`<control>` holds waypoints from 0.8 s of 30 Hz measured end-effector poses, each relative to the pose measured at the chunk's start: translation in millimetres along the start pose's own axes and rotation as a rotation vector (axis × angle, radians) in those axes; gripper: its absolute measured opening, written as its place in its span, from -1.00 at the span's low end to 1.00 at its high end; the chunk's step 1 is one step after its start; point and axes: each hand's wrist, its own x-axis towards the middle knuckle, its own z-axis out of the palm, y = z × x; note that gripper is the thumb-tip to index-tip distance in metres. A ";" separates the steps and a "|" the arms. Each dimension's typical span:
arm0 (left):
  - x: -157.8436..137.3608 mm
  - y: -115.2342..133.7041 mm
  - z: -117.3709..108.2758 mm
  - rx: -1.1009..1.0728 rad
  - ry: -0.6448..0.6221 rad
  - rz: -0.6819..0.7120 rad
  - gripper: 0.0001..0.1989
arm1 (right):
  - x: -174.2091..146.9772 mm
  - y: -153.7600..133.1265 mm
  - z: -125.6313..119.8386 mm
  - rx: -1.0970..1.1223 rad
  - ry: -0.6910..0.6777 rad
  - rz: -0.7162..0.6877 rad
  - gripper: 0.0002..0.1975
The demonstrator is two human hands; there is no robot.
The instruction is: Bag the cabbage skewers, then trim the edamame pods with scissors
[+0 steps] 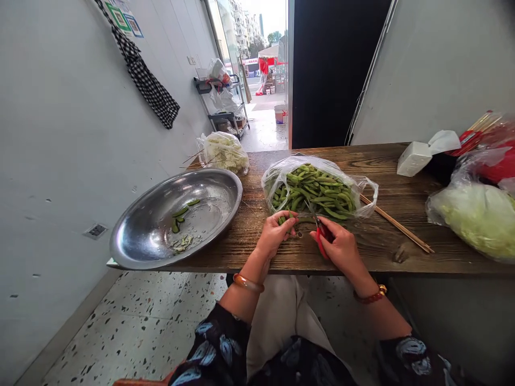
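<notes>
Pinched between the fingers of my left hand (277,231) are green edamame pods (282,219). My right hand (340,245) is closed round the red handles of a pair of scissors (321,238), whose blades point up and left toward the pods. Just beyond both hands lies an open clear plastic bag heaped with edamame pods (317,187). To the left, a wide steel basin (225,187) rests tilted at the table's edge. A few pods (180,213) and some pale scraps (183,245) lie inside it.
The wooden table (386,236) carries bamboo skewers (396,222) right of the pods. A bag of pale green vegetable (475,214) and a tissue pack (414,158) sit at the right. Behind the basin stands a bag of whitish food (225,153). A wall borders the left.
</notes>
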 end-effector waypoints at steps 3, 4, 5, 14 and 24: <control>-0.6 -1.3 1.8 0.035 0.040 0.007 -0.67 | 0.3 -1.5 -0.3 0.000 -0.037 -0.019 -0.53; -0.9 -1.6 2.4 0.040 0.055 0.008 -0.67 | 0.3 -2.0 -0.4 0.002 -0.048 -0.026 -0.54; -1.1 -1.7 2.9 0.045 0.065 0.008 -0.67 | 0.4 -2.5 -0.5 0.002 -0.057 -0.032 -0.55; -4.4 0.1 2.9 0.041 0.054 0.014 -0.62 | 0.7 -5.6 -1.3 0.002 -0.104 -0.051 -0.58; -8.6 1.1 4.3 0.262 -0.052 0.128 -0.73 | 0.9 -1.2 0.7 -0.006 -0.206 -0.116 -0.55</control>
